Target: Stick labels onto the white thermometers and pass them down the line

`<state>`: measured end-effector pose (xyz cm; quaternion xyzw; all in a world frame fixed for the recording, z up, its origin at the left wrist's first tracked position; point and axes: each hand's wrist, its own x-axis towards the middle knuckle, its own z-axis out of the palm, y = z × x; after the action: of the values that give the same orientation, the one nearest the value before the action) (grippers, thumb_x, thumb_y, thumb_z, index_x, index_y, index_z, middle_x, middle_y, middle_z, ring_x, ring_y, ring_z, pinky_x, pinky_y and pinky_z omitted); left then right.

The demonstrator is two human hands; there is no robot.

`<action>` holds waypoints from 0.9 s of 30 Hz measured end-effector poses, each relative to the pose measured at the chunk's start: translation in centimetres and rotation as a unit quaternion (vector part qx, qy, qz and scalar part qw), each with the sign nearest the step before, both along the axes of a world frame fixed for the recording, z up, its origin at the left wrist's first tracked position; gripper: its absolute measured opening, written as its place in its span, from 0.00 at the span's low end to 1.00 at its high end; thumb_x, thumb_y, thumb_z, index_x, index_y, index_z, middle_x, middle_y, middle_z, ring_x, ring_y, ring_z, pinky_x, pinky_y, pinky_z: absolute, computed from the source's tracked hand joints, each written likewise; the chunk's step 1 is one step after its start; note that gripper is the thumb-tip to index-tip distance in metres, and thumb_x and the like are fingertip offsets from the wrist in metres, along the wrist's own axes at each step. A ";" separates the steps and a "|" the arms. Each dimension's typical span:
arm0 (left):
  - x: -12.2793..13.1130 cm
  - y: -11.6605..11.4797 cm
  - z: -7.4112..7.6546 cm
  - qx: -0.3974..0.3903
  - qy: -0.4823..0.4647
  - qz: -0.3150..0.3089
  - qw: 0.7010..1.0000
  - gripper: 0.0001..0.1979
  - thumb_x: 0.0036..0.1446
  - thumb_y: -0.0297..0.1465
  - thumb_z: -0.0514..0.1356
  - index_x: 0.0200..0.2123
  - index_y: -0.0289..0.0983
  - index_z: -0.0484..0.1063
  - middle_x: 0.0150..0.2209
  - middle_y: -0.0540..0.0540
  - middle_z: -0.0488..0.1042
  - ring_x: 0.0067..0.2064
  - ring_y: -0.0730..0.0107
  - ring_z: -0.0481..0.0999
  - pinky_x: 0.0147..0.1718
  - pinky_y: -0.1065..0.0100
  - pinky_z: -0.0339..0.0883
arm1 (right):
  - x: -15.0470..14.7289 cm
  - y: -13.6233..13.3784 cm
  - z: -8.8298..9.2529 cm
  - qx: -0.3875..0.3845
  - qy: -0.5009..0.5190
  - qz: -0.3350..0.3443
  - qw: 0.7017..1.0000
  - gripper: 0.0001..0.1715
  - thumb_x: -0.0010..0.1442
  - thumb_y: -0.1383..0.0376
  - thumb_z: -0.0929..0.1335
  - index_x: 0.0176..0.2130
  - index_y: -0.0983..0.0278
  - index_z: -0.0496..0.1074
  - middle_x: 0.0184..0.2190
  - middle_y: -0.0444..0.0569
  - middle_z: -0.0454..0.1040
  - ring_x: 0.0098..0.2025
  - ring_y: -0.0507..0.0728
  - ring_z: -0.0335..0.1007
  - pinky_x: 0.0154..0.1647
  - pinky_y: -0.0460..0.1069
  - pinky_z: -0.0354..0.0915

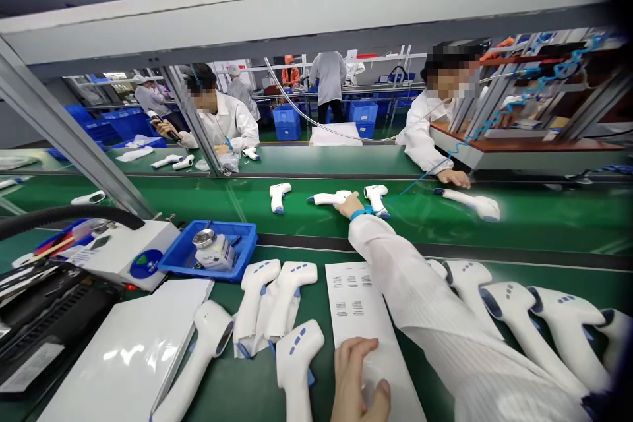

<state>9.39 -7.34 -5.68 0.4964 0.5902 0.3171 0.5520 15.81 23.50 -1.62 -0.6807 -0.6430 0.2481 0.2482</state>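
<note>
My right hand [346, 204] reaches far out over the green conveyor belt [544, 217], its sleeve stretched across the bench and a blue band at the wrist. Its fingers close on the end of a white infrared thermometer [326, 198] lying on the belt. Two more thermometers lie beside it, one [376, 199] just right of the hand and one [278, 196] to the left. My left hand [357, 379] rests at the bottom edge, fingers flat and apart on a white printed label sheet [357, 303], holding nothing.
Several white thermometers lie left of the sheet [289, 297] and in a row on the right [519, 320]. A blue tray [178, 257] holds a small bottle [213, 249]. Across the belt sit two co-workers; one's hand [455, 178] is near a thermometer [475, 206]. A slanted metal post [74, 138] stands on the left.
</note>
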 end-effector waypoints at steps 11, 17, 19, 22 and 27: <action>-2.3 0.4 7.0 0.117 -0.014 0.104 0.988 0.39 0.57 0.38 0.60 0.67 0.44 0.45 0.59 0.37 0.62 0.60 0.48 0.62 0.57 0.50 0.57 | 6.8 -17.2 4.3 0.106 0.095 0.493 0.858 0.13 0.54 0.69 0.71 0.39 0.61 0.67 0.39 0.46 0.70 0.42 0.56 0.66 0.45 0.51 0.65; 0.4 -0.3 6.0 -0.059 -0.214 0.074 0.972 0.44 0.62 0.42 0.55 0.69 0.42 0.28 0.17 0.58 0.59 0.19 0.71 0.59 0.19 0.72 0.62 | 8.1 -23.1 2.5 0.039 0.096 0.350 0.931 0.25 0.57 0.65 0.70 0.53 0.58 0.63 0.51 0.53 0.66 0.53 0.62 0.64 0.53 0.59 0.65; 1.1 -0.9 5.5 -0.061 -0.229 0.113 0.965 0.44 0.62 0.40 0.56 0.69 0.43 0.28 0.18 0.57 0.61 0.19 0.72 0.60 0.18 0.73 0.61 | 9.0 -23.2 1.1 -0.019 0.119 0.326 0.938 0.27 0.56 0.64 0.71 0.54 0.58 0.64 0.51 0.52 0.66 0.53 0.61 0.66 0.54 0.60 0.65; 1.5 -1.6 4.6 -0.074 -0.242 0.149 0.956 0.44 0.60 0.39 0.57 0.69 0.45 0.29 0.21 0.57 0.62 0.20 0.73 0.61 0.16 0.74 0.61 | 10.2 -22.8 -0.8 -0.090 0.174 0.325 0.925 0.16 0.58 0.64 0.68 0.47 0.59 0.69 0.47 0.50 0.70 0.49 0.58 0.69 0.52 0.57 0.68; 1.5 -2.1 3.2 -0.095 -0.243 0.172 0.950 0.43 0.59 0.41 0.58 0.68 0.47 0.32 0.25 0.56 0.63 0.18 0.76 0.59 0.16 0.75 0.60 | 10.1 -22.5 -3.1 -0.048 0.113 0.258 0.958 0.08 0.61 0.65 0.65 0.41 0.62 0.71 0.40 0.48 0.71 0.39 0.55 0.71 0.42 0.53 0.69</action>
<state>10.92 -9.49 -2.48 0.2406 0.5421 0.4608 0.6602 25.90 0.99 -4.72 -0.4701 -0.7521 0.4095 0.2137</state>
